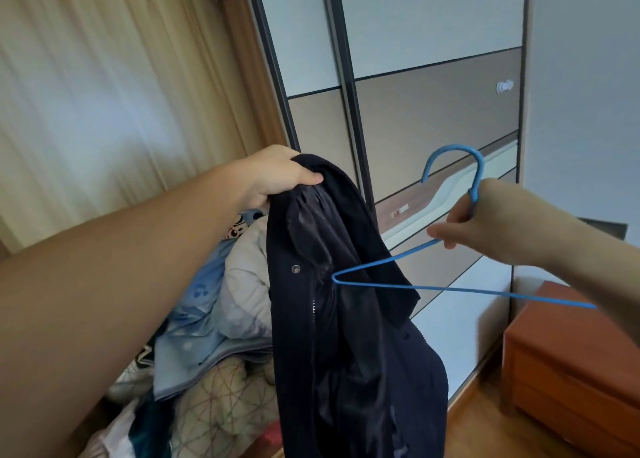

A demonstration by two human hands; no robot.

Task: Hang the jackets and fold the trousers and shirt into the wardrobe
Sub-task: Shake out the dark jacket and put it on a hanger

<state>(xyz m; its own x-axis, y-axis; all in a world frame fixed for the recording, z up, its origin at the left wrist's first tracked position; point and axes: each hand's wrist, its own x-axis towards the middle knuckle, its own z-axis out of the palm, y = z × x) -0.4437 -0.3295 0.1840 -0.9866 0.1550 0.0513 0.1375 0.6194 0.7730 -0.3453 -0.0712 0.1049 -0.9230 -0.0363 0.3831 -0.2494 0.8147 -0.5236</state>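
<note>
Jacket (349, 319) (dark, no readable label) gripped left hand (277, 173); hanger (460, 236) right hand (485, 225).

The left hand (277, 175) grips a dark navy jacket (346, 319) by its collar and holds it up, so the garment hangs open with its shiny lining, a snap and a zip showing. The right hand (491, 225) pinches a blue wire hanger (460, 286) just under its hook, and the hanger's left corner pokes in against the jacket's lining. Behind them stand the closed sliding doors of the wardrobe (433, 111). Beige curtains (121, 94) hang on the left above a heap of bedding (221, 302), and a reddish wooden cabinet (571, 371) sits low on the right.
</note>
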